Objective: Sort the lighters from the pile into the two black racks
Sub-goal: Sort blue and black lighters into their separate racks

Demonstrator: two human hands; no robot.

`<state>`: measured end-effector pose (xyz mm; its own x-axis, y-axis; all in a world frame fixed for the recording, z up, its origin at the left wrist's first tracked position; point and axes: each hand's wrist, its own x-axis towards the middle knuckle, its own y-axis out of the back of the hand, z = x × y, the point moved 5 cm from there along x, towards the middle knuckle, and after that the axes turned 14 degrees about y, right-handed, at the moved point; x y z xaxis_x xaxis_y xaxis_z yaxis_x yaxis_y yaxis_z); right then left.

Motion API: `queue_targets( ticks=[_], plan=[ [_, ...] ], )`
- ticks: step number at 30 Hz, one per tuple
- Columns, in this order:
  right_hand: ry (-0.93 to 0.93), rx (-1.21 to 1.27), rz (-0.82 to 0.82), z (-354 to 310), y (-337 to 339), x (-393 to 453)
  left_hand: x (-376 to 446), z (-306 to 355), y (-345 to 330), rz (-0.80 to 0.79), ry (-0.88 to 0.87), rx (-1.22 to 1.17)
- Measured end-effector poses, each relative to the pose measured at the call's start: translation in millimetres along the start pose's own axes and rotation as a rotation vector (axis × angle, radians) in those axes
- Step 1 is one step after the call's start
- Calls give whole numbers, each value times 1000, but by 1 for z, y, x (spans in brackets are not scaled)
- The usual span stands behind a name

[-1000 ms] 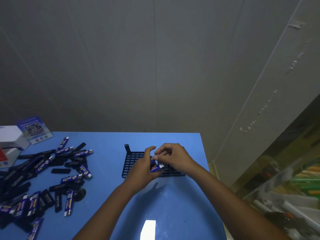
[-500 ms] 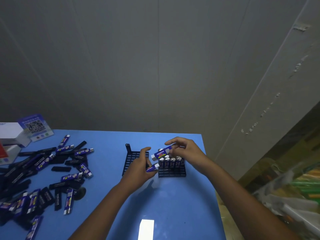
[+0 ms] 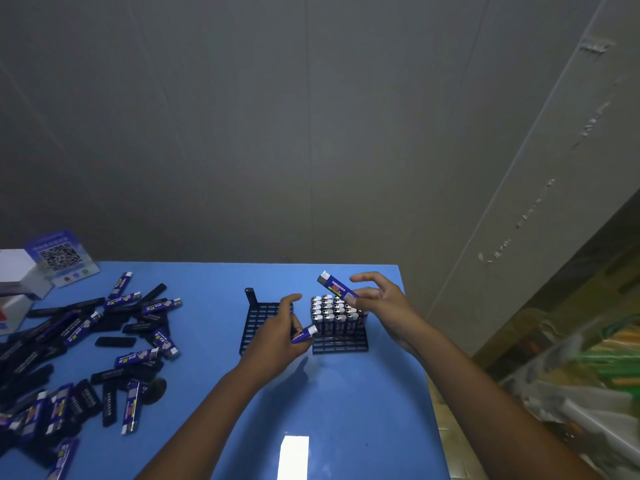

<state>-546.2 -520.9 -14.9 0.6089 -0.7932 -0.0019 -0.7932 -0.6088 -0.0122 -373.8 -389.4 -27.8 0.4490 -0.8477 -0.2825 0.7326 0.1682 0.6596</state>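
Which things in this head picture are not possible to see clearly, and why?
- Left rack: its right part is hidden behind the left hand.
- Lighter pile: cut off by the left edge.
- Print on the lighter in the right hand: too small to read.
- Shelf items at right: blurred.

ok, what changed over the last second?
The right hand pulled apart from the left hand, lifting a blue lighter up over the filled right rack, uncovering its standing lighters. The left hand kept its own lighter beside the left rack. The pile and both racks did not move.
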Motion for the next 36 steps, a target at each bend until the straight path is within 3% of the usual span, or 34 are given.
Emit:
queue_targets(
  ticks=[7,14,25,36],
  plan=[
    [174,-263,-42,-8,10,1,1,3,-4,-20,-10,10],
    [213,-543,83,9,25,2,2,2,-6,-30,-29,9],
    [208,-678,125,46,29,-1,3,-5,-6,-21,-8,17],
    [287,-799,46,54,25,3,6,-6,-6,-20,15,22]
  ],
)
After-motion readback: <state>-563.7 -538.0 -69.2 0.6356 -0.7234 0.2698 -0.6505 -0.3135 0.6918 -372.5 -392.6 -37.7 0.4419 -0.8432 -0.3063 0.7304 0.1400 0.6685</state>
